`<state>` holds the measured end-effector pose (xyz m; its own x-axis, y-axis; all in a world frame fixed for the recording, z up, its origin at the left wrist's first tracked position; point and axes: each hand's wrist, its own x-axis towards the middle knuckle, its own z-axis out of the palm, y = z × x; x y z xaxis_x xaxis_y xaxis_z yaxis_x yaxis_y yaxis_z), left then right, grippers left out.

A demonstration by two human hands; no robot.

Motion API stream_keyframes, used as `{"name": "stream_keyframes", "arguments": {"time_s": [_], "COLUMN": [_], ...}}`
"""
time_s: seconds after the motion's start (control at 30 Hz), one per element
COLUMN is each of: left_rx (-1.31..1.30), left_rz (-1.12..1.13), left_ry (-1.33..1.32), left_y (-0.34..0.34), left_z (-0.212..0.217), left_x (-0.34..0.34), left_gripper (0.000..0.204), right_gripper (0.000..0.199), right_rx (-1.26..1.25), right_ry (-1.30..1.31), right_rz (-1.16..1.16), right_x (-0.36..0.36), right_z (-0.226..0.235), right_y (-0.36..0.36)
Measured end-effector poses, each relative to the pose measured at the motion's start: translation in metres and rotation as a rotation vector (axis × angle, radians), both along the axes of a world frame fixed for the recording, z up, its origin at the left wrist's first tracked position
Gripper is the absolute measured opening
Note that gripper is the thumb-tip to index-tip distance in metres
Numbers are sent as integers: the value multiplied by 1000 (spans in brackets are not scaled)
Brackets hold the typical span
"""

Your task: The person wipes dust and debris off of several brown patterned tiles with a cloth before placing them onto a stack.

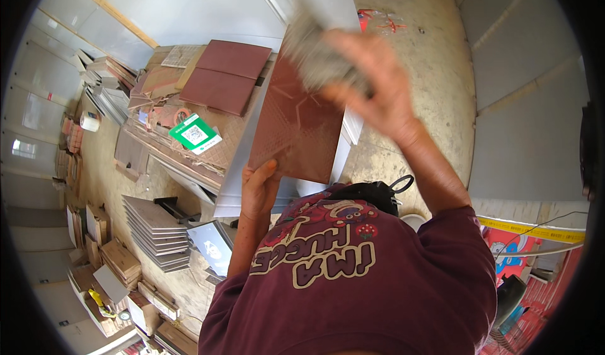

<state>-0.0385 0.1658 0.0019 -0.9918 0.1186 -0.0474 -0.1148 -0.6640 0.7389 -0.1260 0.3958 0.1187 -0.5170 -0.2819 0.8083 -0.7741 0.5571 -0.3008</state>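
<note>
A reddish-brown panel (pixel 290 137) with a raised line pattern slants in front of me, and powdery dust or scuffs show on its face. My left hand (pixel 257 188) grips its lower left corner, thumb on top. Closed around a grey rag (pixel 318 56), my right hand (pixel 381 90) is over the panel's upper right part. Motion smears both the rag and the fingers; whether the rag touches the panel I cannot tell. Beneath the panel are pale grey-white boards (pixel 236 185).
Left of the panel, a cardboard-covered bench (pixel 217 147) bears more brown panels (pixel 227 78) and a green-and-white code card (pixel 194 133). Stacked grey panels (pixel 157 232) stand on the floor at lower left, with cardboard boxes (pixel 120 260) beyond. A grey wall (pixel 529 122) runs along the right.
</note>
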Motion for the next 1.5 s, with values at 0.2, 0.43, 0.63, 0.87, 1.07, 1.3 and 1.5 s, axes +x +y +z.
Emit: {"name": "stream_keyframes", "arguments": {"time_s": [0.2, 0.43, 0.63, 0.87, 1.07, 1.3, 1.5], "left_rx": [34, -21, -20, 61, 84, 78, 62], "left_rz": [10, -32, -10, 15, 87, 166, 183], "left_ry": [16, -1, 21, -25, 3, 76, 123], "left_y": [1, 1, 5, 0, 1, 5, 4], "left_z": [-8, 4, 16, -2, -1, 9, 17], "left_x": [0, 9, 12, 10, 0, -1, 0], "left_gripper": [35, 33, 35, 39, 43, 42, 36], "right_gripper": [54, 45, 41, 37, 38, 53, 84], "right_rx": [201, 176, -12, 124, 162, 68, -530], "right_ry": [-172, 1, -162, -109, -244, -350, -689], "right_rz": [303, 6, -152, -97, 206, 162, 162], "right_x": [25, -38, -71, -33, 26, 50, 38], "right_z": [-59, -48, -53, -70, -69, -62, -77], "right_y": [-44, -31, -6, -7, -31, -34, -49]}}
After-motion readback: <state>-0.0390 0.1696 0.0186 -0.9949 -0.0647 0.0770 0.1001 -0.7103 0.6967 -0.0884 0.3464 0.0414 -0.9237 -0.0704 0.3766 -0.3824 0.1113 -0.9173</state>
